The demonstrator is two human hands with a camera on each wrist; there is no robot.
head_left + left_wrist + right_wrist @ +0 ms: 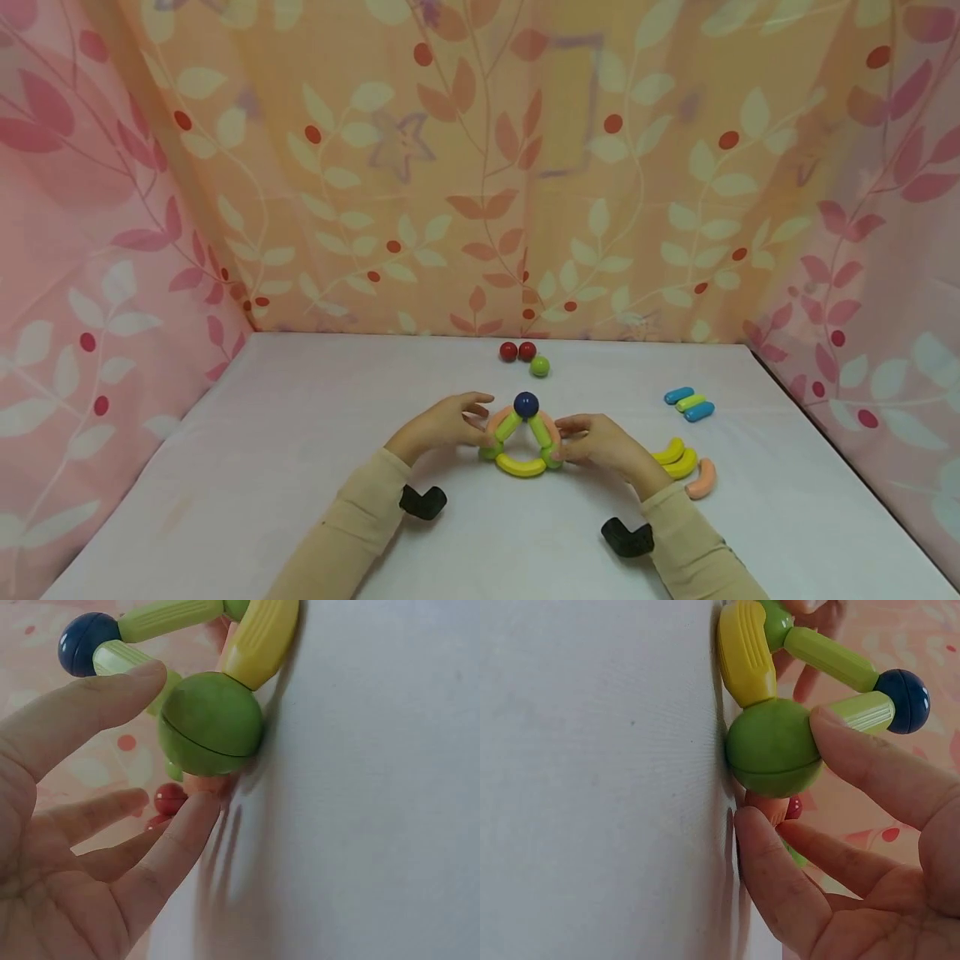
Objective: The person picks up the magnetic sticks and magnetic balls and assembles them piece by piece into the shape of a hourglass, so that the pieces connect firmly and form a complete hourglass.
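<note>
A toy frame of magnetic balls and sticks stands on the white table: a dark blue ball (527, 405) on top, two light green sticks (539, 432), green balls (211, 724) at the lower corners, a yellow curved stick (521, 467) in front and pink curved sticks behind. My left hand (448, 423) is at the left green ball, thumb by the green stick, a fingertip low against the pink piece. On the other side my right hand (606, 440) pinches the right green ball (774, 748) between thumb and a finger; its remaining fingers are spread behind.
Two red balls (508, 352) and a light green ball (540, 366) lie at the back. Blue and green short sticks (691, 403) are at the right. Yellow curved sticks (680, 463) and a pink curved stick (702, 479) lie beside my right wrist. Patterned curtains (487, 167) surround the table.
</note>
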